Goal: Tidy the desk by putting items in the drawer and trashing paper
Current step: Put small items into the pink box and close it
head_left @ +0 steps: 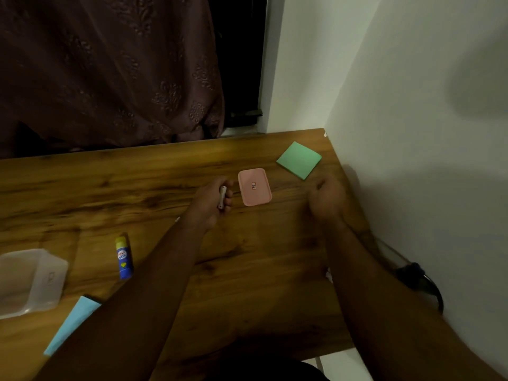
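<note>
Wooden counter (137, 182) across the middle of the frame, running to a white wall (412, 133) on the right, a dark patterned curtain (110, 64) hanging behind it in the upper left. Left hand (211, 202) at frame centre, fingers curled round a small whitish cylindrical object (222, 197), possibly a marker or cap, too blurred to name. Right hand (328, 198) to the right of centre, near the wall, fingers curled into a loose fist, nothing visible inside it. Between the two hands, flat on the counter, a pink rounded-rectangle lid or case (254, 187) with a small label at its middle, just beside the left hand's fingertips. Further toward the upper right, close to the counter's far corner, a green pad of sticky notes (299, 160), apart from both hands. In the lower left, a blue glue stick (124, 257) with a yellow cap lying on its side, and beside it at the left edge a clear plastic container (30, 281). Below those, a light blue sheet of paper (72, 324), partly hidden under the left forearm. Dark cable (423, 281) along the wall at the counter's right edge.
</note>
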Demonstrator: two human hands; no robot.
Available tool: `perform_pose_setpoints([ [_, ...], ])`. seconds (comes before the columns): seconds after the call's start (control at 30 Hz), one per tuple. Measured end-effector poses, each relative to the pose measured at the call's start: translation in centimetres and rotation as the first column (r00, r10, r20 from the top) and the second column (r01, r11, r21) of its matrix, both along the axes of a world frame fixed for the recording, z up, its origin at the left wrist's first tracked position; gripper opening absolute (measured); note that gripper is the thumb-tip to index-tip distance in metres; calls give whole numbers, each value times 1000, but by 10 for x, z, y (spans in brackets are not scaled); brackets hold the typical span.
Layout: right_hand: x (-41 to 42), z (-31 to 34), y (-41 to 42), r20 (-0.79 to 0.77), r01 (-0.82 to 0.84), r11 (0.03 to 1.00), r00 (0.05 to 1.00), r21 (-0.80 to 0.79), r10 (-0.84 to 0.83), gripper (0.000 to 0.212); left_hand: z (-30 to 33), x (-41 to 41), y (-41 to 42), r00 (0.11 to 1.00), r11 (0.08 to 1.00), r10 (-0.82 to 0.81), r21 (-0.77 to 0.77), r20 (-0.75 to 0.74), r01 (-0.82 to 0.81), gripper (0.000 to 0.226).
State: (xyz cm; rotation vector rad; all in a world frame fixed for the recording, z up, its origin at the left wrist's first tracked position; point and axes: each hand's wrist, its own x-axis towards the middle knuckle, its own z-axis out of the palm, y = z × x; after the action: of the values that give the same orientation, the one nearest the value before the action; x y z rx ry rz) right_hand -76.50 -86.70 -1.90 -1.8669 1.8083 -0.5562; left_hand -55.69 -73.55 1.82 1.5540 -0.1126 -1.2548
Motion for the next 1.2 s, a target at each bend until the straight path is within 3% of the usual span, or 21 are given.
perform_pose_setpoints([
  [0.03,6,4,14,98,-27,1000,995,4,26,7,2,1,4,1000,1000,3,-6,-6,-3,20],
  [0.17,50,24,60,430,-75,990,903,117,17,35,12,12,27,999,999,28,-20,-21,-29,24],
  [0.27,91,39,95,546,-198,966,835,168,76,26,23,31,59,997,996,79,-50,-22,-80,26],
  [0.53,194,69,202,708,-464,864,677,196,203,21,45,98,164,982,973,184,-135,-41,-187,24],
  [0.83,268,74,306,779,-616,746,586,251,222,20,58,166,281,963,956,268,-124,-5,-266,21],
  [0.93,278,75,325,772,-631,734,589,252,241,19,59,184,307,964,961,258,-119,71,-249,22],
  [1.0,282,77,333,772,-639,728,585,249,250,20,60,192,318,957,977,207,-90,203,-192,23],
  [1.07,286,80,338,769,-651,719,581,243,266,21,57,196,325,921,996,86,-31,379,-80,22],
  [1.13,291,81,339,765,-660,713,580,239,280,21,53,199,328,816,995,-95,67,570,69,20],
  [1.2,294,80,339,762,-669,706,577,233,294,23,51,200,329,538,932,-361,295,762,209,17],
])
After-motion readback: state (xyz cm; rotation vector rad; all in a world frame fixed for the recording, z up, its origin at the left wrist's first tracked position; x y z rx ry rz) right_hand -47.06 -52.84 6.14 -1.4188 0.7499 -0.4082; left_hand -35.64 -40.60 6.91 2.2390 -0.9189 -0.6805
